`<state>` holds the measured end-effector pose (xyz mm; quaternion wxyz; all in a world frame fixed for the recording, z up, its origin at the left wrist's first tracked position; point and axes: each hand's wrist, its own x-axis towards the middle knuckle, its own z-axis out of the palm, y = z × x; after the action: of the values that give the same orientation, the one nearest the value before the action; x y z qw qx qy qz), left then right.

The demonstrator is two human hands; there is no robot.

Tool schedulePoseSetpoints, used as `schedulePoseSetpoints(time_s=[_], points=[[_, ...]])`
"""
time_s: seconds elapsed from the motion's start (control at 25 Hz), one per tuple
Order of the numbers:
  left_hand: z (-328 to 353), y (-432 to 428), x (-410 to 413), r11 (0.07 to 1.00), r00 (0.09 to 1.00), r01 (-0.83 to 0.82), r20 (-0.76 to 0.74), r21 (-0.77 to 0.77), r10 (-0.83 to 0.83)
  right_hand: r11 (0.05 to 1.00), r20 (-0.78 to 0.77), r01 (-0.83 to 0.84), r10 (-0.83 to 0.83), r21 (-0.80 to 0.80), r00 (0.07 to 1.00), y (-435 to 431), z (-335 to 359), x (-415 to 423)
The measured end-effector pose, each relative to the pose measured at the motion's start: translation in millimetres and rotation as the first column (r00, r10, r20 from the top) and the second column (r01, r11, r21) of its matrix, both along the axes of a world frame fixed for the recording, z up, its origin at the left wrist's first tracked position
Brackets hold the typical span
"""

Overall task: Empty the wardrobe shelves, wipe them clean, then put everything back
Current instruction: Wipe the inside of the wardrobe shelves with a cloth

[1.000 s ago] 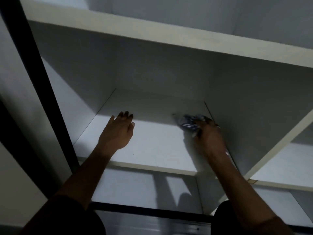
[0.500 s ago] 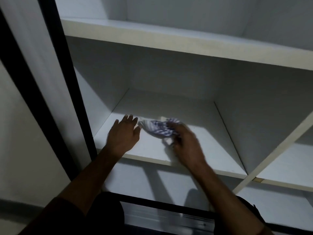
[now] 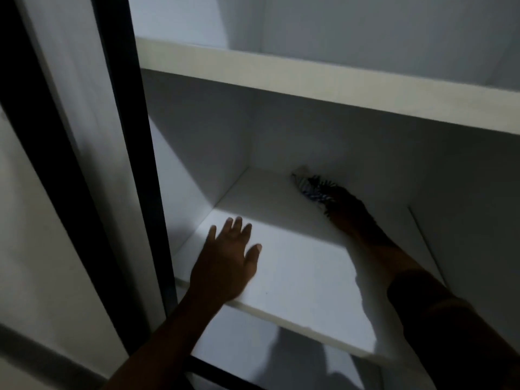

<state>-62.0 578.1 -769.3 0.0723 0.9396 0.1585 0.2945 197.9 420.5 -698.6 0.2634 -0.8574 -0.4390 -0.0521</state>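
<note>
The right hand (image 3: pixel 347 212) reaches deep into shadow at the back of the smooth white shelf (image 3: pixel 298 277), its grip closed on a crumpled striped cloth (image 3: pixel 312 188) bunched beyond its fingertips. The left hand (image 3: pixel 225 263) lies flat, fingers spread, near the shelf's front edge.

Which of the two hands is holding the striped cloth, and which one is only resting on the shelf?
The right hand holds the striped cloth, deep near the shelf's back. The left hand lies flat and holds nothing, near the front of the shelf.
</note>
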Motion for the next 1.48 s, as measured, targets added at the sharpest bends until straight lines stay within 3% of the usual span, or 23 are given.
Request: schedulePoseSetpoints(time_s=[0.12,0.24,0.36,0.44,0.68,0.76,0.8,0.88,0.92,0.96,1.0,1.04,1.12,1.16,1.2,1.28,1.32,1.4,1.48], points=[[6,0,-2,0.988,0.987,-0.056,-0.154,-0.146,0.033,0.984,0.014,-0.179,0.178,0.008,0.984,47,-14,-25],[12,1,-1,0.988,0.979,-0.069,-0.202,-0.136,0.041,0.901,0.028,-0.434,0.434,-0.019,0.9,71,-20,-21],[12,-2,-3,0.985,0.974,-0.103,-0.215,-0.139,0.072,0.96,-0.062,-0.248,0.258,0.131,0.964,80,-6,20],[11,-3,-3,0.983,0.976,-0.107,-0.206,-0.149,0.075,0.995,-0.119,-0.093,0.095,0.02,0.988,93,-3,38],[20,-13,-9,0.945,0.989,-0.033,0.126,-0.326,0.079,0.93,0.078,-0.362,0.366,-0.063,0.927,153,-18,-34],[25,-16,-14,0.929,0.969,-0.025,0.221,-0.37,0.114,0.902,0.078,-0.425,0.431,-0.077,0.899,146,-22,-66],[27,-16,-13,0.927,0.956,0.001,0.273,-0.374,0.109,0.886,-0.002,-0.459,0.46,-0.069,0.888,136,-21,-83],[29,-17,-13,0.939,0.927,0.054,0.367,-0.34,0.079,0.807,-0.035,-0.59,0.589,-0.019,0.808,114,-16,-114],[28,-18,-11,0.939,0.921,0.023,0.373,-0.343,0.114,0.773,-0.023,-0.634,0.634,-0.009,0.773,104,-16,-130],[31,-23,-7,0.9,0.901,-0.103,0.343,-0.424,0.264,0.76,-0.036,-0.65,0.649,-0.005,0.76,92,-15,-149],[38,-30,-2,0.789,0.815,-0.192,0.354,-0.583,0.459,0.756,-0.059,-0.654,0.654,0.02,0.754,81,-13,-167],[43,-33,-4,0.736,0.745,-0.25,0.36,-0.629,0.561,0.765,-0.097,-0.643,0.642,0.016,0.761,70,-8,-187],[42,-27,-14,0.898,0.854,-0.038,0.452,-0.438,0.257,0.761,-0.232,-0.648,0.625,-0.029,0.745,61,8,-201],[39,-24,-22,0.94,0.847,0.088,0.522,-0.329,0.103,0.751,-0.275,-0.66,0.629,-0.026,0.727,58,15,-194],[38,-24,-28,0.952,0.829,0.11,0.554,-0.285,0.07,0.79,-0.276,-0.613,0.591,0.008,0.758,56,20,-175],[37,-20,-28,0.948,0.819,0.053,0.557,-0.313,0.138,0.932,-0.31,-0.343,0.363,0.118,0.879,37,29,-127],[37,-18,-28,0.939,0.82,0.039,0.548,-0.341,0.165,0.974,-0.281,-0.194,0.221,0.12,0.934,21,24,-109],[35,-22,-25,0.928,0.827,0.024,0.529,-0.372,0.191,0.999,-0.062,-0.004,0.006,0.032,0.998,-12,4,-93],[30,-18,-27,0.946,0.818,0.072,0.562,-0.316,0.125,0.998,0.117,-0.058,0.056,0.015,0.992,-14,-21,-104]])
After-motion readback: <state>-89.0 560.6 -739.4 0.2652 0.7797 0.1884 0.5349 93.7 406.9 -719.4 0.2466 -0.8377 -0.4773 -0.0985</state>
